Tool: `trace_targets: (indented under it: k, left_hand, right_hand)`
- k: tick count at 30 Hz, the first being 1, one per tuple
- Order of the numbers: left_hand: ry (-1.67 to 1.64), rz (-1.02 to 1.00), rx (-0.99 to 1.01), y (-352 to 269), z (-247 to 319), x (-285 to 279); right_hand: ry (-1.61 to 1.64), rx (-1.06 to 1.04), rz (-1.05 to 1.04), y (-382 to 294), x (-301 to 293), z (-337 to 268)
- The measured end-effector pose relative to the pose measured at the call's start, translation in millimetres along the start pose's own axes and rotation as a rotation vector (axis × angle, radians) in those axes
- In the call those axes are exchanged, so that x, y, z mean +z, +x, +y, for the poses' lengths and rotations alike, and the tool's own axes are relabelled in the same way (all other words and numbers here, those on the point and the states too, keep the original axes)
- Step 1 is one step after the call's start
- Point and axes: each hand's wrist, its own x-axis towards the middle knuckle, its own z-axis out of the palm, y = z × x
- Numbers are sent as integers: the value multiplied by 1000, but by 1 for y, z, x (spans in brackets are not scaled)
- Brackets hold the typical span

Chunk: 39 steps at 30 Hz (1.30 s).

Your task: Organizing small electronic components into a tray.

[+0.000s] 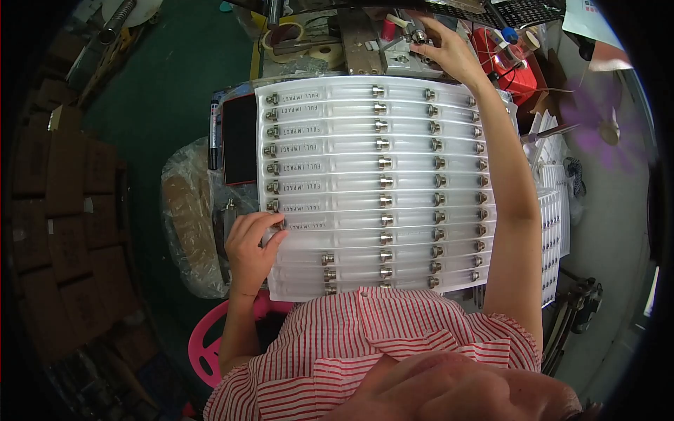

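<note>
A white moulded tray lies before me, filled with rows of clear tubes with metal end fittings. The tubes of the leftmost column bear printed writing. At the tray's left edge, my left hand pinches the metal end of a clear printed tube between thumb and fingers. This tube sits slightly askew in its row. Beyond the tray's far edge, my right hand reaches to a metal fixture. Its thumb and fingers are around a small metal fitting; whether they grip it is unclear.
A dark phone-like slab and a marker pen lie left of the tray. Tape rolls stand at the back. At right are a red box, a spinning purple fan and stacked trays. Cardboard boxes stand far left.
</note>
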Motion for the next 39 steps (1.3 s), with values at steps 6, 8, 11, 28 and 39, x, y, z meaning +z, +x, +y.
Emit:
trace_targets:
  k: [6, 8, 11, 28, 39]
  left_hand:
    - [4, -1, 10, 1, 0, -1]
    - [6, 0, 21, 2, 0, -1]
    - [-18, 5, 20, 1, -1, -2]
    - [81, 330, -52, -36, -14, -52]
    - [-114, 162, 545, 126, 23, 30]
  right_hand:
    - [-9, 19, -7, -1, 2, 2]
    - [38, -71, 58, -4, -2, 3]
    - [-2, 60, 37, -17, -17, -1]
    - [-131, -832, -216, -223, 96, -195]
    - [346, -141, 64, -152, -43, -67]
